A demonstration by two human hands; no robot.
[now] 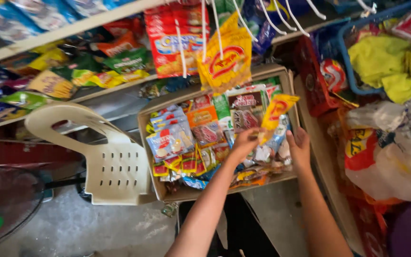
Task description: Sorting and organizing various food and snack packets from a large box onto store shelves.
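Observation:
My left hand (pixel 245 143) pinches the lower end of a small yellow and red snack packet (pixel 277 110) and holds it upright over a cardboard box (pixel 144 124). The box is packed with several small colourful sachets and snack packets (pixel 186 138). To the right of the packet, my right hand (pixel 299 148) hovers over the box's right side with its fingers spread and its palm empty.
A cream plastic chair (pixel 110 164) stands left of the box. Yellow snack packets (pixel 224 59) hang from white hooks above it. Shelves of snack bags (pixel 72 62) run along the left. A blue basket (pixel 357 57) and plastic bags (pixel 396 152) crowd the right.

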